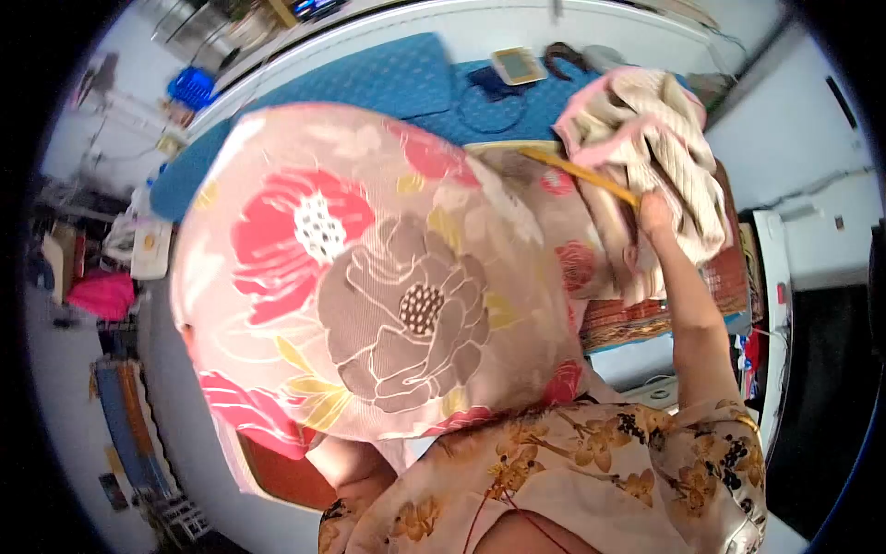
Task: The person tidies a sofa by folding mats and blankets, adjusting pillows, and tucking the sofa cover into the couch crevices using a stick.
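Observation:
A large pink fabric piece (517, 369) with red and grey flowers is raised in front of me and fills the middle of the view. My left forearm passes beneath it. Only a bit of my left hand (188, 336) shows, at the fabric's left edge, and it seems to hold the cloth from behind. To the right, my right hand (655, 212) is closed round the end of a long, thin yellow strip (581, 171), which lies slanted across more floral cloth. Beside this hand is a bunched cream ribbed cloth (688, 157) with a pink border.
Blue patterned cushions (369, 78) line the back. Near them lie a small framed tray (519, 66) and a dark curved item (565, 60). A reddish-brown woven mat (637, 319) shows under the cloth. Shelves with a bright pink item (101, 295) stand at the left.

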Available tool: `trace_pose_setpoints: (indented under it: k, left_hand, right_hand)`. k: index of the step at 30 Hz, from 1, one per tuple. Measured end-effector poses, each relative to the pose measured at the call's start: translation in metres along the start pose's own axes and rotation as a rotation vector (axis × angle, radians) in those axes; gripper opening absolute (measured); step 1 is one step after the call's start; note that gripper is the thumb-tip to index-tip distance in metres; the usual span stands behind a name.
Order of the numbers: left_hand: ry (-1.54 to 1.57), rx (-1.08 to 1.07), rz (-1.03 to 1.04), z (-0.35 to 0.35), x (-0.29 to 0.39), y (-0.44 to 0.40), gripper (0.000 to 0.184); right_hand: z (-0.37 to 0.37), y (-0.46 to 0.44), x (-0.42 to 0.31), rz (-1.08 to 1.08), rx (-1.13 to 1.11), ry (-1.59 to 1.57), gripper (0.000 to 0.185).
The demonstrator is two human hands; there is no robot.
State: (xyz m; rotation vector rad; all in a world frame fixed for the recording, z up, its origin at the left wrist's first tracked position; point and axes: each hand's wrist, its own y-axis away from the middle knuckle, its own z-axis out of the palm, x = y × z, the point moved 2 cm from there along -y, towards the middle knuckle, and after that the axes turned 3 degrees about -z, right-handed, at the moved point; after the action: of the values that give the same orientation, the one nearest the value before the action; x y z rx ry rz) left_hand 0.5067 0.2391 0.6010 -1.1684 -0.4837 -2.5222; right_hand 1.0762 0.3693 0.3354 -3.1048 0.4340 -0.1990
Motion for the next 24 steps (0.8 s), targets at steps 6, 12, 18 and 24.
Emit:
trace_pose_setpoints:
  k: [6,12,18,24]
  left_hand:
    - [-0.455,0.266,-0.176,-0.319,0.025,-0.068,0.047]
    - [-0.089,0.599,-0.465,-0.512,-0.042,-0.061,0.043]
    - [-1.064,0.639,-0.596,-0.63,-0.026,-0.039,0.034]
    - [-0.449,0.495,-0.38,-0.656,-0.053,-0.011,0.055]
  right_hand:
    - [0.015,0.1,-0.181,0.0,-0.271,-0.168,0.033]
    - [0.075,0.136,-0.273,0.069,-0.289,-0.416,0.035]
    - [0.058,0.13,-0.329,-0.012,-0.361,-0.614,0.043]
    - [0.092,0.164,-0.383,-0.431,-0.264,-0.361,0.065]
